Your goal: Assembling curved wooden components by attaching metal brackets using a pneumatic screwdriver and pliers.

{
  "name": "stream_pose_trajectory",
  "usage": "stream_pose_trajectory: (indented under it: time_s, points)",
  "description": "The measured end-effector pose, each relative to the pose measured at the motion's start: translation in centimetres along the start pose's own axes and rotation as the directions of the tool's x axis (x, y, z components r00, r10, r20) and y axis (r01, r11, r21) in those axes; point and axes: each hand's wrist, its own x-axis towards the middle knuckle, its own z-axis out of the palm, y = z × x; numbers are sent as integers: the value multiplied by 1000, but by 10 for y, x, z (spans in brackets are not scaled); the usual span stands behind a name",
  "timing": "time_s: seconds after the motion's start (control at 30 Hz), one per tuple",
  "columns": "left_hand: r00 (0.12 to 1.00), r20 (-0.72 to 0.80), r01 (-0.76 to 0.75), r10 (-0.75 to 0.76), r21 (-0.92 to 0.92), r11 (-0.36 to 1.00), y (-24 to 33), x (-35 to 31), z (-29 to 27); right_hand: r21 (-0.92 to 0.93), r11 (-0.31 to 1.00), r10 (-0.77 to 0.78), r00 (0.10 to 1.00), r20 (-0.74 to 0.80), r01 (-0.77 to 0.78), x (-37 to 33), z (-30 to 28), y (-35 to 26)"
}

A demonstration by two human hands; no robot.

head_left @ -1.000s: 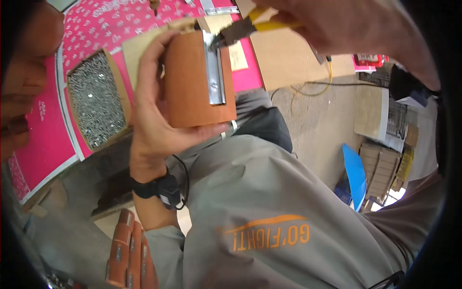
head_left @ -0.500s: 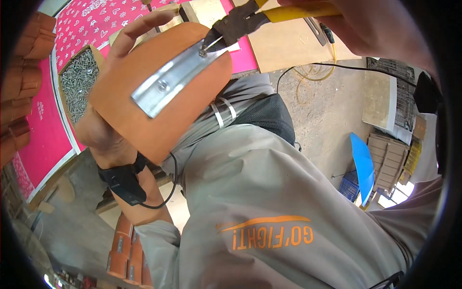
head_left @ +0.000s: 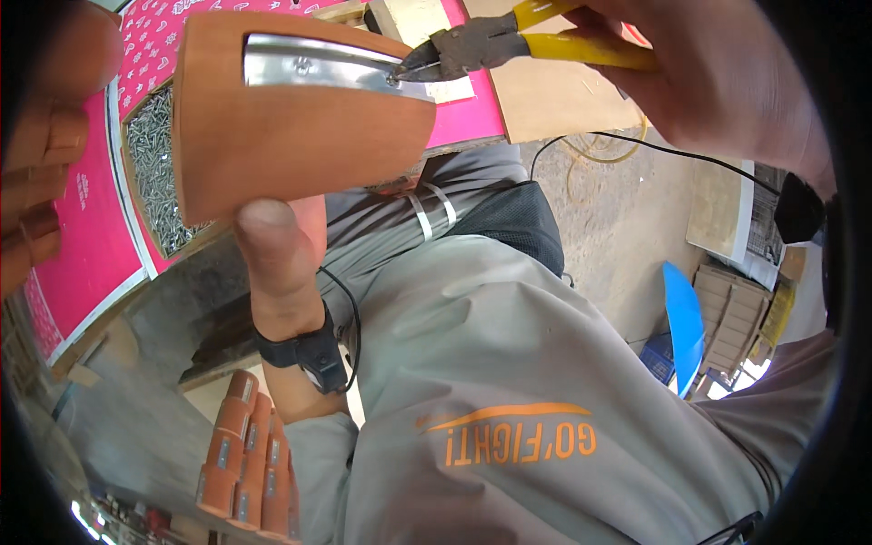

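My left hand [head_left: 277,250] grips a curved terracotta-coloured piece [head_left: 300,145] from below; the fingers behind it are hidden. A shiny metal strip [head_left: 336,71] lies along its upper part, with a screw head [head_left: 302,64] near one end and another near the other end. Closed around yellow-handled cutting pliers [head_left: 477,45] is my right hand [head_left: 718,82]. The pliers' jaw tips touch the strip at the screw on its right end. A black strap with a small device [head_left: 313,359] sits on my left wrist.
Behind the piece, an open box of screws [head_left: 153,163] stands on a pink patterned table cover [head_left: 86,245]. Similar terracotta-coloured pieces are stacked at the far left [head_left: 41,195] and low left [head_left: 241,454]. A wooden board [head_left: 536,91] lies at the back; a black cable [head_left: 672,150] crosses right.
My left hand has turned the piece so the metal strip lies nearly level and higher up. My left wrist has moved right. The pliers stay at the strip's right-end screw.
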Motion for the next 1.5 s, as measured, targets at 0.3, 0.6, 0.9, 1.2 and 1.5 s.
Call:
stream_pose_trajectory:
  time_s: [0.3, 0.6, 0.9, 1.2, 1.5]
  points:
    - [946, -303, 101, -117, -66, 993, 22, 28, 26, 49, 998, 35, 998, -44, -33, 2, 5, -4]
    - [928, -364, 59, -83, -75, 995, 33, 42, 28, 61, 997, 47, 995, -85, -42, -3, 7, -10]
    - [909, -415, 10, -33, -56, 998, 31, 40, 27, 41, 999, -1, 994, -107, 5, 2, 7, -24]
    - [871, -486, -64, 74, 39, 997, 27, 34, 27, 23, 1000, -13, 994, -109, 16, -1, 4, -29]
    - [870, -470, -84, 145, 147, 985, 28, 37, 33, -15, 999, -30, 995, -93, 29, -4, -4, -30]
